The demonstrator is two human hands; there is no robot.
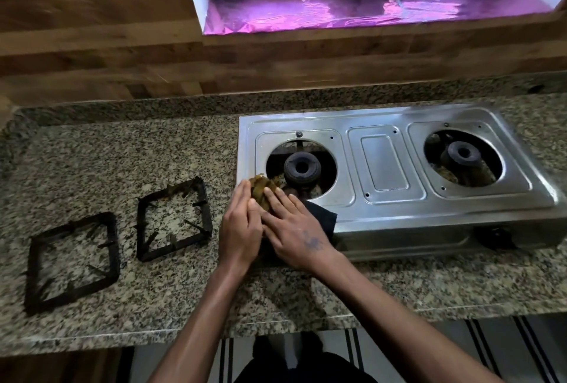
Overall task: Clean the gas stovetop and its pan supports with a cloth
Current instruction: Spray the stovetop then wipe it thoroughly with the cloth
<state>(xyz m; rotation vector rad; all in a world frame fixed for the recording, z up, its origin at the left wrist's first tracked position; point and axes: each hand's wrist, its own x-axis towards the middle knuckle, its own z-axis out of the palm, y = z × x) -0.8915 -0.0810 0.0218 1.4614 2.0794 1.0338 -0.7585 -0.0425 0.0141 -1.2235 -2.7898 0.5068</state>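
Observation:
A steel two-burner gas stovetop (383,167) sits on the counter with both pan supports off. Its left burner (302,167) and right burner (462,152) are bare. The two black pan supports (115,247) (205,204) lie on the counter to the left. My left hand (241,229) and right hand (294,229) meet at the stove's front left corner, fingers straight, with a clump of brownish-green debris (260,189) between them. A dark cloth (323,218) lies under my right hand, mostly hidden.
The speckled granite counter (153,152) runs to a wooden wall behind. A window sill lined with purple foil (337,11) lies above the stove. A black knob (497,236) shows on the stove's front. The counter's front edge is close to my body.

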